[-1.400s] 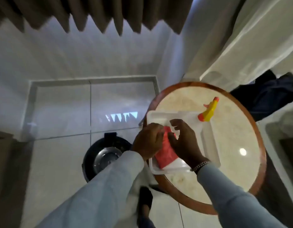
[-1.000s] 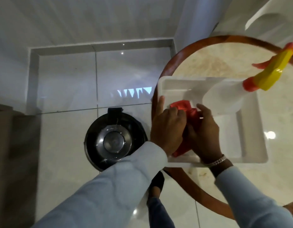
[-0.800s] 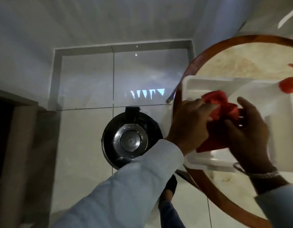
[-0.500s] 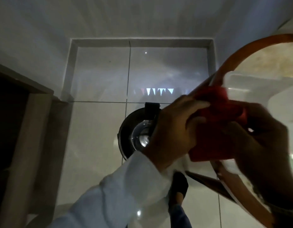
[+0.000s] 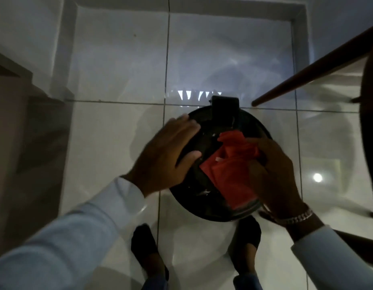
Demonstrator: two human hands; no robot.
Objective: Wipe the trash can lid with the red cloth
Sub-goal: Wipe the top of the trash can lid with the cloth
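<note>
A round black trash can lid [image 5: 204,130] sits on the floor right below me, its hinge block at the far edge. The red cloth [image 5: 229,164] lies bunched on the lid's right half. My right hand [image 5: 271,174] grips the cloth and presses it on the lid. My left hand [image 5: 166,155] rests flat on the lid's left rim, fingers spread, holding nothing. The lid's centre is mostly hidden under my hands and the cloth.
Glossy white floor tiles [image 5: 118,143] surround the can. A wooden table leg [image 5: 307,70] slants in from the upper right, with the table's dark edge [image 5: 369,122] at the far right. My two black shoes [image 5: 145,248] stand just below the can. A brown wooden frame [image 5: 9,122] is at left.
Both hands lifted the red cloth out of the white tray on the table and brought it down onto the trash can lid. My left hand let go of the cloth and went to the lid's rim.
</note>
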